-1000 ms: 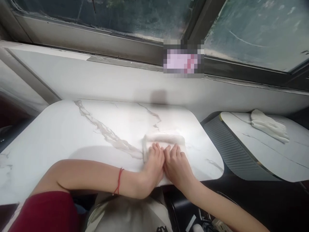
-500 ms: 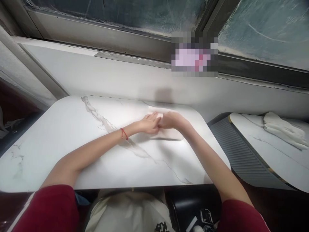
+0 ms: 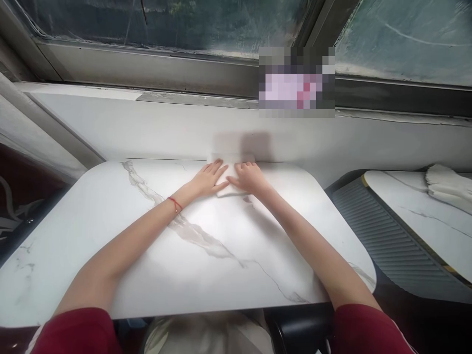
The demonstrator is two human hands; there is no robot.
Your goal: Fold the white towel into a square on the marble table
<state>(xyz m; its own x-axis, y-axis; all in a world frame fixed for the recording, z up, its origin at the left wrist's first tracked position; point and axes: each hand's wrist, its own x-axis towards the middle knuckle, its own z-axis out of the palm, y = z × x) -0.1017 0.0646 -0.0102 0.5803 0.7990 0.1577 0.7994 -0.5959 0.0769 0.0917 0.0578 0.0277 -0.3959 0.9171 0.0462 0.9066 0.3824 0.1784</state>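
Observation:
A white cloth (image 3: 229,172) lies at the far edge of the white marble-patterned table (image 3: 155,265), against the wall panel. My left hand (image 3: 211,178) rests flat on its left side, fingers spread and a red string bracelet on the wrist. On the cloth's right side, my right hand (image 3: 250,176) presses down, its fingers slightly bent and the thumb stretched out towards the left hand. Both thumbs come close together over the cloth. Its underside is hidden, and its pale colour blends into the tabletop.
The wall panel (image 3: 155,128) borders the table's back, below a window frame (image 3: 165,69). A pixelated patch covers something on the sill. At right stands a second marble-patterned table (image 3: 416,206) with a ribbed grey side and a crumpled whitish cloth (image 3: 450,187) on top.
Both hands and the cloth have moved left and away to the table's back edge. The hands have spread a little apart, and the right fingers now rest flatter. The view has shifted slightly.

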